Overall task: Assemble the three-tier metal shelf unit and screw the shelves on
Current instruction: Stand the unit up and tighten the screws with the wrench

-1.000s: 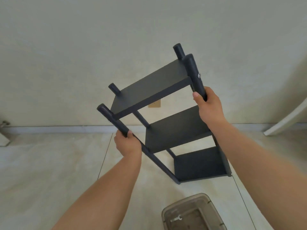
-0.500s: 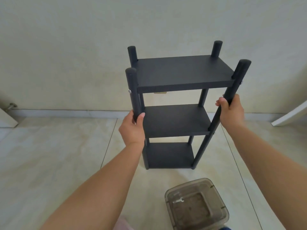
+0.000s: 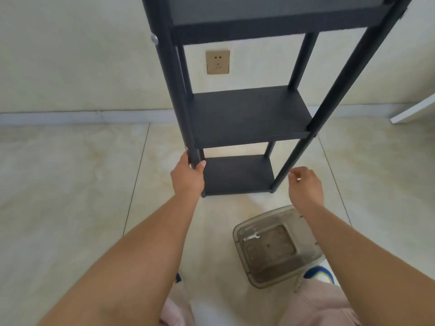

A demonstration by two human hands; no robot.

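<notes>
1. Two bare hands reach forward and down toward the shelf unit [image 3: 249,116], which stands upright on the tiled floor [image 3: 70,184] close to the wall [image 3: 70,55].
2. Left hand [image 3: 188,177]: arm extended, fingers and thumb curled round the near-left post [image 3: 179,100], low down, between the middle and bottom tiers.
3. Right hand [image 3: 306,184]: arm extended, fingers loosely curled, holding nothing; it sits just beside the near-right post [image 3: 334,95], apart from it.
4. Three dark shelves counted: top shelf [image 3: 270,17] partly cut off by the frame edge, middle shelf [image 3: 251,114], bottom shelf [image 3: 237,175].
5. Four posts counted, two near and two at the back; their tops are out of view.
6. One silver screw head [image 3: 154,38] shows on the near-left post at the top tier.
7. One clear plastic container [image 3: 277,245] sits on the floor near the person's knees, with one small white wrench [image 3: 251,236] inside.
8. One wall socket [image 3: 218,62] shows behind the unit, between the top and middle tiers.
9. One white board [image 3: 414,109] leans at the right edge.
</notes>
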